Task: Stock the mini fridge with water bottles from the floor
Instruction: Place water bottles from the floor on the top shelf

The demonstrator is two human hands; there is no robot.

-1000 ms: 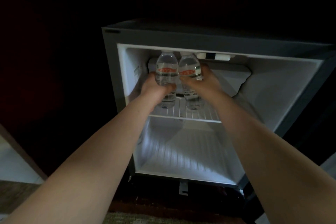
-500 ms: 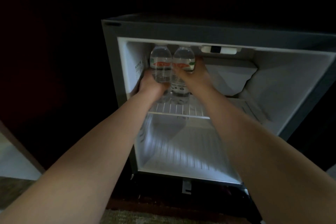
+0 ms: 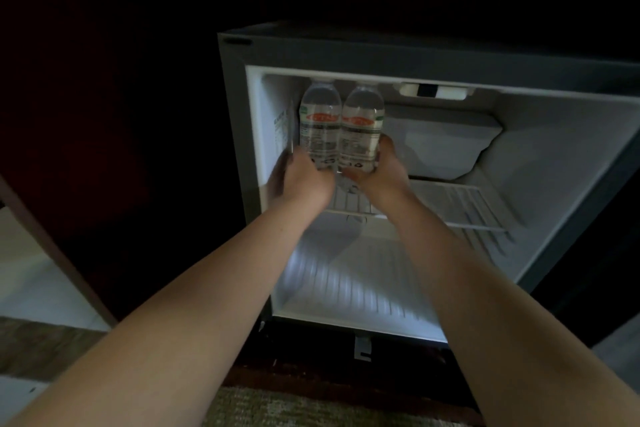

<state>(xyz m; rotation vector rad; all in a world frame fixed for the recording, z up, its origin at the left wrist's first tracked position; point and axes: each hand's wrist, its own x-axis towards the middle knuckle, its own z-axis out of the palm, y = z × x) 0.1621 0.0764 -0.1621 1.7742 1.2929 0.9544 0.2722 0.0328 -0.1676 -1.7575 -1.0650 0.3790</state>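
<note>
The mini fridge (image 3: 398, 55) stands open in front of me, lit white inside. Two clear water bottles with orange-and-green labels stand upright side by side at the back left of its wire shelf (image 3: 460, 204). My left hand (image 3: 299, 180) grips the lower part of the left bottle (image 3: 318, 121). My right hand (image 3: 377, 173) grips the lower part of the right bottle (image 3: 362, 125). The bottles touch each other. The bottle bases are hidden behind my hands.
A white freezer box (image 3: 440, 139) fills the upper middle of the fridge, right of the bottles. The lower compartment (image 3: 346, 284) has a ribbed white floor. Dark cabinet panels surround the fridge. Patterned carpet (image 3: 311, 409) lies below.
Both hands have slid down the bottles toward their bases, and the bottles now stand further back and left on the shelf. My view has shifted slightly right.
</note>
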